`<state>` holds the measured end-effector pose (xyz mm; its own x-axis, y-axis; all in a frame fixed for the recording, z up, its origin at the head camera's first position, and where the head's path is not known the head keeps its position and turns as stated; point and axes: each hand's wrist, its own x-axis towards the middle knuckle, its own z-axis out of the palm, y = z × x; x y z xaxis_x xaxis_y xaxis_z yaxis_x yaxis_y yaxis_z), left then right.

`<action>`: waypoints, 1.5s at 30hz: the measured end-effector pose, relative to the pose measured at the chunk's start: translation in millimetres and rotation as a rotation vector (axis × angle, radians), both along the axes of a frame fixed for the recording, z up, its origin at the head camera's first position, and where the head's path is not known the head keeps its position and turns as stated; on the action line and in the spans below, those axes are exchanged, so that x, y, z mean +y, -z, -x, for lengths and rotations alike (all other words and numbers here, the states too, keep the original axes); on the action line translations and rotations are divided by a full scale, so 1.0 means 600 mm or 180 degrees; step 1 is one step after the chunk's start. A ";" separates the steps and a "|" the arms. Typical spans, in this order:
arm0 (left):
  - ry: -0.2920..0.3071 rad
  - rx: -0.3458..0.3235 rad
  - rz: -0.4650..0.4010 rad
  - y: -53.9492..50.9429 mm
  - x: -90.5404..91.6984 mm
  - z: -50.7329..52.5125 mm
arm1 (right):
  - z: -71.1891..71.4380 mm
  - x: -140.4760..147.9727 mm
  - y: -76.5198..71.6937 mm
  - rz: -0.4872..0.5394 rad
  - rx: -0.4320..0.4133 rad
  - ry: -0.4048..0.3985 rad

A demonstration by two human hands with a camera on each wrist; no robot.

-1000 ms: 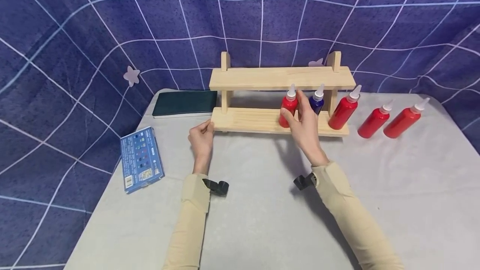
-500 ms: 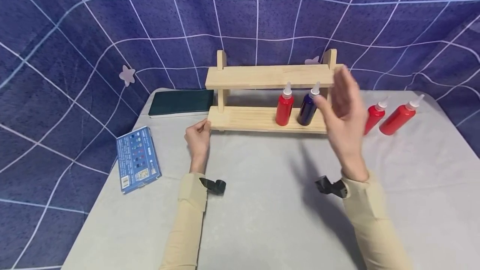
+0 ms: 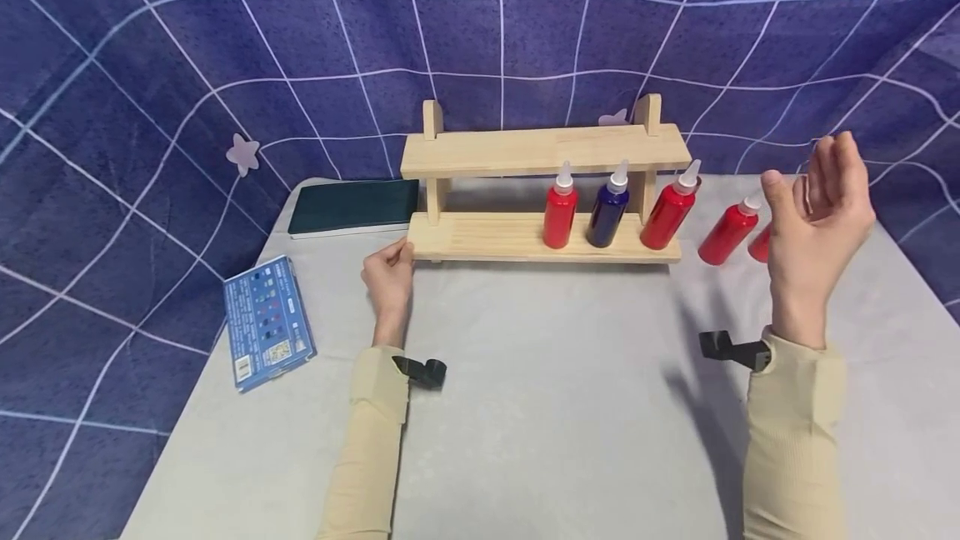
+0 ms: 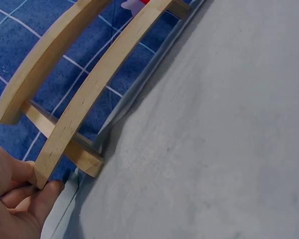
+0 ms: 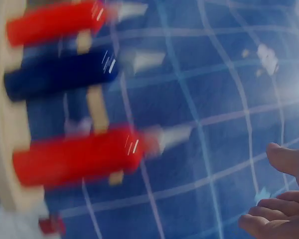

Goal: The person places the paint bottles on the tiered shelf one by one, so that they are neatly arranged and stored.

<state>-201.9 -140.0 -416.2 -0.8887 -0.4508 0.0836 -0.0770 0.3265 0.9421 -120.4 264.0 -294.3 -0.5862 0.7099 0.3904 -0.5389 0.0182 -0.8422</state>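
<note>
A two-tier wooden rack [image 3: 487, 233] stands at the back of the table. My left hand [image 3: 390, 277] pinches the left end of its lower board between thumb and fingers, which the left wrist view shows up close. On the right half of that board stand a red squeeze bottle [image 3: 559, 215], a dark blue squeeze bottle [image 3: 607, 215] and another red squeeze bottle [image 3: 667, 215], all with white nozzles. My right hand [image 3: 817, 232] is raised in the air further right, fingers apart and holding nothing. Beside it is a red bottle [image 3: 726, 235]; it partly hides one more red bottle [image 3: 760, 246].
A dark green book-like object [image 3: 354, 207] lies left of the rack. In front of that is a blue printed box [image 3: 270, 319]. A blue curtain [image 3: 465, 32] with light lines hangs right behind the rack. Pale cloth covers the table [image 3: 555, 407].
My right hand has let go of the dark blue bottle, leaving it upright on the lower board, and has moved right past the rack. The left hand keeps its hold on the board.
</note>
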 end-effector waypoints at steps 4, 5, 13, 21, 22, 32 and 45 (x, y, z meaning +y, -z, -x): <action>-0.0070 0.0040 0.0006 -0.001 -0.006 -0.002 | 0.014 0.020 0.016 -0.0064 -0.0496 0.0131; -0.0081 0.0045 0.0007 -0.002 -0.007 -0.002 | 0.017 0.024 0.021 -0.0030 -0.0583 0.0109; -0.0086 0.0050 -0.0112 -0.003 -0.011 0.000 | 0.043 0.045 0.069 0.0034 -0.1233 -0.0089; -0.0060 0.0041 -0.0190 -0.007 -0.007 0.001 | 0.062 0.067 0.131 -0.0617 -0.2189 0.0040; -0.0051 0.0042 -0.0197 -0.008 -0.006 0.000 | 0.063 0.069 0.139 -0.0688 -0.2269 0.0056; -0.0054 0.0013 -0.0208 -0.012 -0.001 0.002 | 0.073 0.065 0.197 -0.1052 -0.2495 0.0372; -0.0072 -0.0004 -0.0150 -0.011 -0.004 -0.001 | 0.055 0.082 0.141 0.0112 -0.1784 0.0072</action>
<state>-201.4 -142.3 -409.7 -0.8784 -0.4740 0.0605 -0.0851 0.2798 0.9563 -153.6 313.3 -379.0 -0.6816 0.7317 -0.0005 -0.0085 -0.0086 -0.9999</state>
